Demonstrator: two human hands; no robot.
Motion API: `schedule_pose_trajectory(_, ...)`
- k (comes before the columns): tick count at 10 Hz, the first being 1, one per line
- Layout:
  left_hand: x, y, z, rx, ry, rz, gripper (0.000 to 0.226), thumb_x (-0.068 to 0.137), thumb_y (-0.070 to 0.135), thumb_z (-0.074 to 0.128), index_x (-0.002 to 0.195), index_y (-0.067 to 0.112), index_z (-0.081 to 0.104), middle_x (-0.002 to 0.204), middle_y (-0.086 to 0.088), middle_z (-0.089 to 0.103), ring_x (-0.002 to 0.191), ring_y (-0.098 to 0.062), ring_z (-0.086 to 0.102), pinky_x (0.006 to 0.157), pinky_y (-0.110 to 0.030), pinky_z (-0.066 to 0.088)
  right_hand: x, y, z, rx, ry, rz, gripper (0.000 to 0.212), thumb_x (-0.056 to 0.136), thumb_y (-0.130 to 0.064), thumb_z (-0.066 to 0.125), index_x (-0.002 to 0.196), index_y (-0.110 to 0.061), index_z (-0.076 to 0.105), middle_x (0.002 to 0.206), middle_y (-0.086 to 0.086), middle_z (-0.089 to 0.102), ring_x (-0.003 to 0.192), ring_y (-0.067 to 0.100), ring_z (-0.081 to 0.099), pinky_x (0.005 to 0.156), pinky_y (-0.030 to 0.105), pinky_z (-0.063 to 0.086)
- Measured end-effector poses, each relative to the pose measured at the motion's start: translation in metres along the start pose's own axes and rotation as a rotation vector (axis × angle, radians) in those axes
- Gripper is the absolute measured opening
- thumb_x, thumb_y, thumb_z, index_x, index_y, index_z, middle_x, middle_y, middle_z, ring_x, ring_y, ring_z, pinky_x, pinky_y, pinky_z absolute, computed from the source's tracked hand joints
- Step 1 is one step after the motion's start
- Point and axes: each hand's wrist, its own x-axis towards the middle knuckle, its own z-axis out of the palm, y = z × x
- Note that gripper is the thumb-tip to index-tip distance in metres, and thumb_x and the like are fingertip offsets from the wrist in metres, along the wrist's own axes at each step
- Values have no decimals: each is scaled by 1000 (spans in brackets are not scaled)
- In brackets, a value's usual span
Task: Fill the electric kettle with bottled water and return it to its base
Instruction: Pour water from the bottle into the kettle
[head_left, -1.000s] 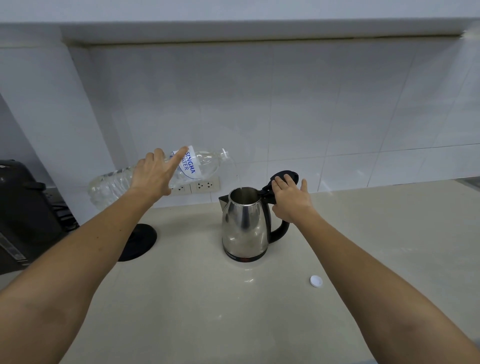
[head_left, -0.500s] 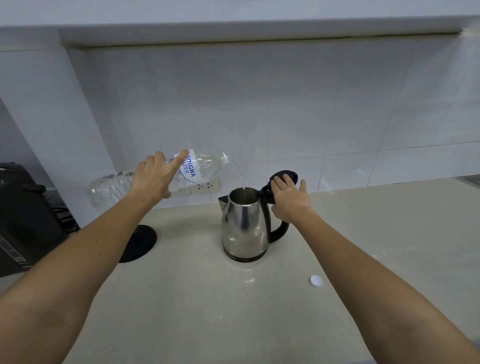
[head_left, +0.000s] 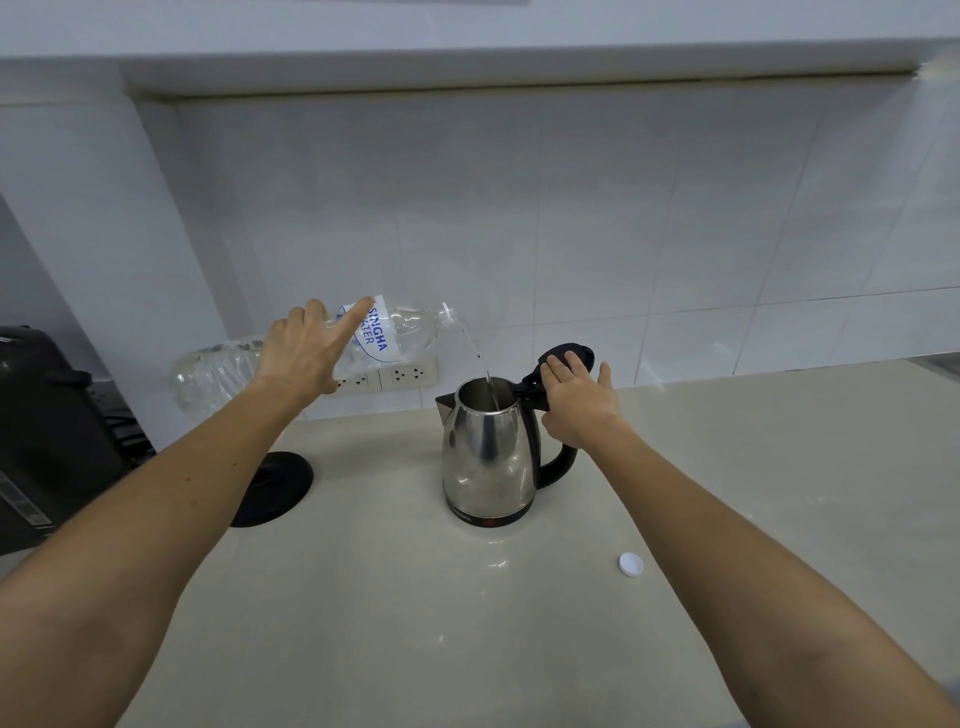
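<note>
Kettle (head_left: 488, 457) fill level hidden; left hand (head_left: 306, 353) grip curled round tilted bottle (head_left: 410, 332), thin stream entering. Right hand (head_left: 576, 400) grip spread, pressing lid (head_left: 587, 353) open.

A bottle (head_left: 405, 332) is gripped tilted by the left hand (head_left: 306, 353), and a stream (head_left: 480, 358) is poured into the kettle (head_left: 488, 457) on the desk (head_left: 415, 623). Its raised lid (head_left: 566, 356) is pressed back by the right hand (head_left: 576, 400); the base (head_left: 275, 488) lies left, a cap (head_left: 631, 564) right.

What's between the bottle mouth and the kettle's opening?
Only a thin stream of water, running from the bottle into the open kettle; head view.
</note>
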Motion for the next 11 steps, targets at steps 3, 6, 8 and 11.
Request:
schedule_pose_trajectory(3, -6, 1, 2, -1, -29, -36, 116, 59, 18, 88, 146, 32, 14, 105, -16, 47, 75, -25, 42, 69, -37, 47, -1, -1, -1, 4, 4, 2, 68, 97, -28, 43, 153, -11, 9, 162, 2, 5, 150, 23, -3, 118, 57, 8)
schedule_pose_trajectory(6, -13, 11, 6, 27, -90, -42, 111, 65, 16, 82, 149, 32, 11, 107, -14, 46, 82, -25, 49, 71, -34, 46, -2, 0, -2, -8, -7, -6, 68, 97, -29, 42, 153, -11, 8, 163, 1, 4, 150, 22, -3, 118, 57, 8)
schedule_pose_trajectory(8, -11, 17, 10, 59, -96, -33, 109, 66, 15, 81, 149, 32, 11, 106, -13, 47, 77, -22, 41, 69, -32, 45, 0, 1, -1, -6, 2, -11, 67, 97, -28, 41, 153, -11, 8, 162, 2, 5, 150, 23, -3, 117, 56, 8)
schedule_pose_trajectory(11, -14, 27, 18, 36, -101, -21, 112, 64, 16, 83, 149, 32, 12, 108, -14, 47, 84, -26, 52, 71, -34, 46, 1, 3, 2, 2, 15, -28, 68, 97, -28, 43, 153, -11, 8, 162, 2, 5, 150, 23, -3, 117, 56, 8)
